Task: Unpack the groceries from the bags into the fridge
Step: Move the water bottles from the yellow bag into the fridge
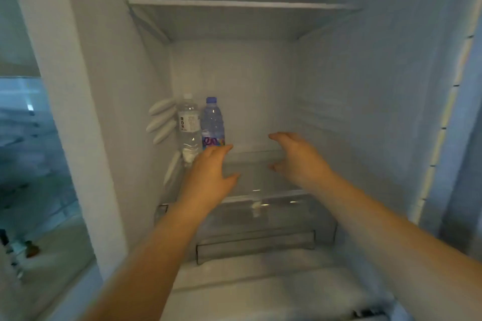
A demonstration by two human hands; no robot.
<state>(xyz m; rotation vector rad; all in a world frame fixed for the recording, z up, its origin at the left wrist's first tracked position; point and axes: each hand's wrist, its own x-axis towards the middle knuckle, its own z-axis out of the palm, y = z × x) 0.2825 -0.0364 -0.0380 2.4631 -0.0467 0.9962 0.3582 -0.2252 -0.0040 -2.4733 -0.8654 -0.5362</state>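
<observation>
scene: open white fridge interior [339,81], head view looking in and down; image a bit soft
left hand: left hand [208,172] reaches in over the glass shelf, fingers straight and loosely spread, thumb out to the right, holding nothing; fingertips [224,148] just in front of the base of the blue-capped bottle, can't tell if touching
right hand: right hand [297,156] also inside, palm turned inward, fingers loosely bent, thumb below, wide gap, nothing in it
groceries in fridge: clear plastic water bottle with white cap and white label [187,125] and clear plastic water bottle with blue cap and purple-blue label [212,125], both upright, side by side at the back-left corner of the shelf, about touching
shelf: clear glass middle shelf [260,177], bare to the right of the bottles; upper glass shelf [234,21] above, nothing seen on it
below: clear plastic crisper drawer [260,227], closed; contents unclear
bags: not in view
step: judged mid-unpack, between items; both hands free at the shelf beside the two bottles
progress: early, only two bottles seen inside
next move needs: pull both hands out clear of the bottles without tipping them, go to the bags for another item
risk: left fingers close to blue-capped bottle, could knock it
</observation>
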